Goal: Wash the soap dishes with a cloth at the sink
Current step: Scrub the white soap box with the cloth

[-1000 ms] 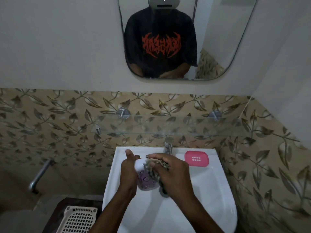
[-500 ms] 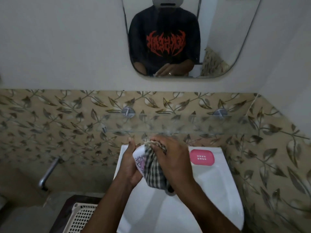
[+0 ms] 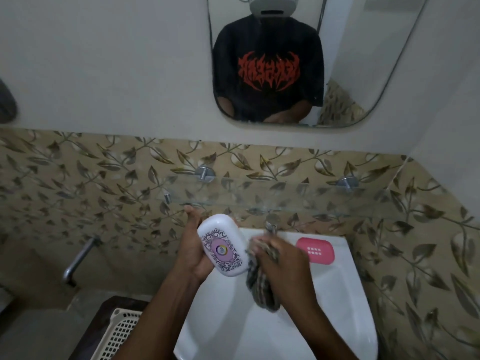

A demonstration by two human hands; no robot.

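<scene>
My left hand holds a white soap dish with a purple patterned label, tilted upright above the left side of the white sink. Just right of it, my right hand grips a bunched checked cloth that hangs down over the basin. Cloth and dish sit side by side, barely apart. A pink soap dish lies flat on the sink's back right ledge. The tap stands behind my right hand.
A glass shelf juts from the tiled wall just above the tap. A mirror hangs higher up. A cream perforated basket sits left of the sink, with a metal wall pipe above it.
The cloth was wrapped over the white soap dish; now my right hand has pulled it off to the right and the dish's label is fully exposed. The camera shifted down slightly.
</scene>
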